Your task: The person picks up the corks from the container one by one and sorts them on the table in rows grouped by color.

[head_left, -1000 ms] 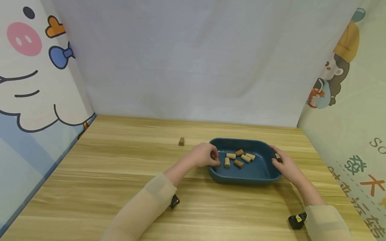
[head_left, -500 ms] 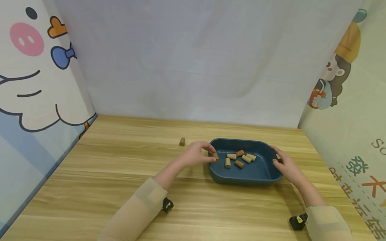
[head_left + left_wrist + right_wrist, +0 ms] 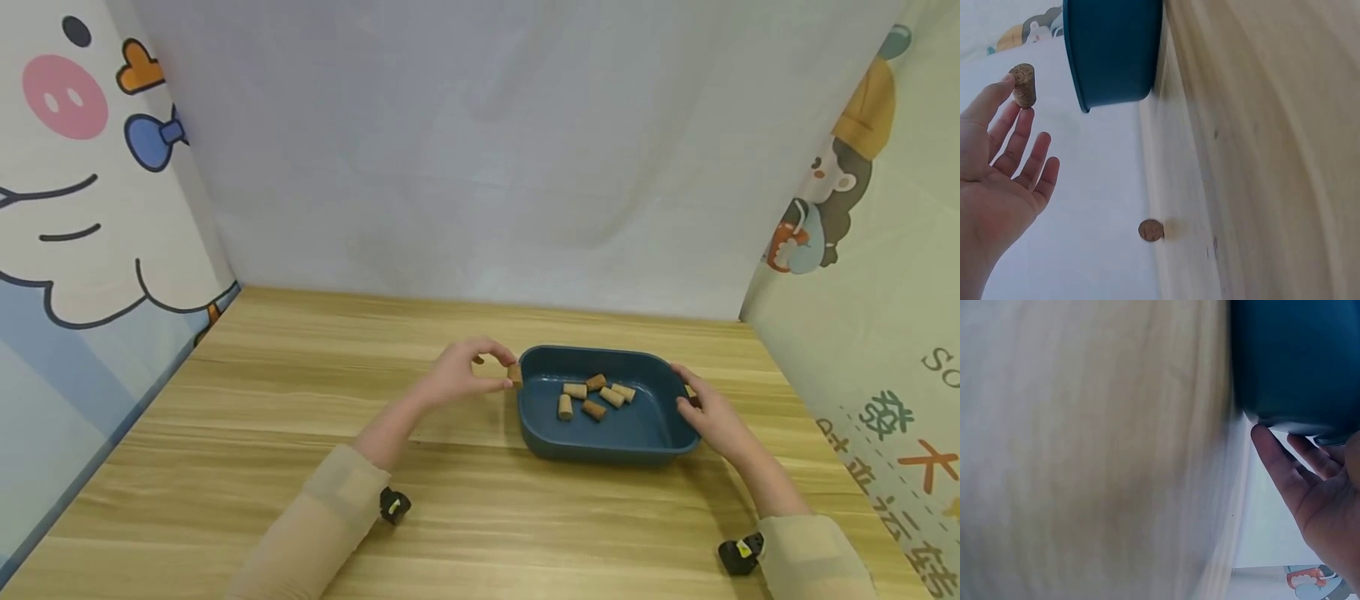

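Observation:
My left hand (image 3: 461,375) pinches a brown cork (image 3: 515,375) between thumb and fingertips, just outside the left end of a dark blue oblong dish (image 3: 607,452). In the left wrist view this cork (image 3: 1024,86) is raised off the table, while the other fingers spread loosely. My right hand (image 3: 716,417) holds the right end of the dish, its thumb at the rim and its fingers along the outer wall. Several light and brown corks (image 3: 575,390) lie scattered on the dish floor. One more cork (image 3: 1151,230) rests on the table, mostly hidden behind my left hand in the head view.
The wood-grain table (image 3: 300,375) runs back to a pale grey cloth (image 3: 480,167). Printed cartoon panels stand at the left (image 3: 67,208) and right (image 3: 885,333). A small black wrist camera (image 3: 393,505) hangs by the left sleeve.
My left hand has drawn the cork up out of the dish and left past its rim, now covering the cork on the table. The right hand and dish stay in place.

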Motion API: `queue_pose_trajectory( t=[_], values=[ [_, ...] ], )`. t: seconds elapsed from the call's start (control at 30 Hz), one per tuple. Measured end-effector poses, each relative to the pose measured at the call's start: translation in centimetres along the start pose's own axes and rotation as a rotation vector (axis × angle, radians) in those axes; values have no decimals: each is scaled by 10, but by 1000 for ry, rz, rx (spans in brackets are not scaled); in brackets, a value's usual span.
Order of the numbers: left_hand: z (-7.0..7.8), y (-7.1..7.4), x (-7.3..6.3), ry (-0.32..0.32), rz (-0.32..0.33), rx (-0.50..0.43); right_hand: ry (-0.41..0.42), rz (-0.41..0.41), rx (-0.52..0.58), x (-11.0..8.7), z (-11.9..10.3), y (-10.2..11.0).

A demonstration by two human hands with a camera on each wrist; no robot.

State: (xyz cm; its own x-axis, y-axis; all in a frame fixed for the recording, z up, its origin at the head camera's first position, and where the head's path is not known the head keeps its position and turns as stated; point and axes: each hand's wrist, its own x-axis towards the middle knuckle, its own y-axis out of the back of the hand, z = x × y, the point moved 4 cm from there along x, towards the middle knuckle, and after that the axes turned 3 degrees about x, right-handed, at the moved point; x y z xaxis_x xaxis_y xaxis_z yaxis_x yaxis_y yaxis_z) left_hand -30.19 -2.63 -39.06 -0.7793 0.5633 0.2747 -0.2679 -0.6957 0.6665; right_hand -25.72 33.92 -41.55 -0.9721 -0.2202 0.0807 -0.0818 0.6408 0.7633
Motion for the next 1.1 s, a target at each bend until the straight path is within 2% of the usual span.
queue_pose_trajectory(
  t=[0.13, 0.3, 0.53, 0.67, 0.83, 1.1],
  values=[
    [-3, 14, -2, -20, 23, 11, -10, -2, 3, 0, 0, 0],
    [-11, 27, -6, 10, 35, -1, -17, 1, 4, -1, 0, 0],
    [-30, 43, -9, 33, 88, 28, -18, 5, 4, -2, -1, 1],
    [-42, 52, -10, 75, 107, 27, -16, 8, -3, -3, -1, 2],
    [-60, 63, -10, 115, 124, 80, -17, 7, -15, -3, 1, 2],
    [-82, 73, -8, 146, 106, 161, -10, 12, -30, -1, 0, 1]
  ],
)
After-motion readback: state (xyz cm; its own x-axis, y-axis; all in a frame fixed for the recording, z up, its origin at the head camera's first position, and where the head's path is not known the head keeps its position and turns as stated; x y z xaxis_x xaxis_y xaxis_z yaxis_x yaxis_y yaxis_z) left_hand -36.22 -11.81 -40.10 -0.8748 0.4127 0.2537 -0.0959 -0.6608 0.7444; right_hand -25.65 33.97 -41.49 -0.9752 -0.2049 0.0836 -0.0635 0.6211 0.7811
